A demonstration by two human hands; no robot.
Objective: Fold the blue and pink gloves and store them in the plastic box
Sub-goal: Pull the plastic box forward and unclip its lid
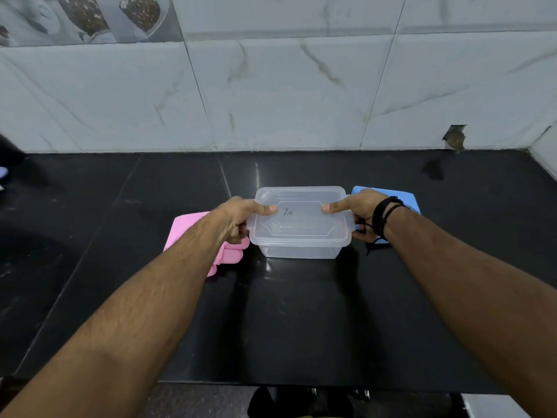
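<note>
Meanwhile, left hand (238, 220) and right hand (360, 214) grasp the clear rectangular plastic box (300, 226) by its ends, thumbs atop its lid, best lifted evenly.

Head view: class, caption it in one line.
Both hands grip the lidded plastic box between pink glove and blue glove.
</note>
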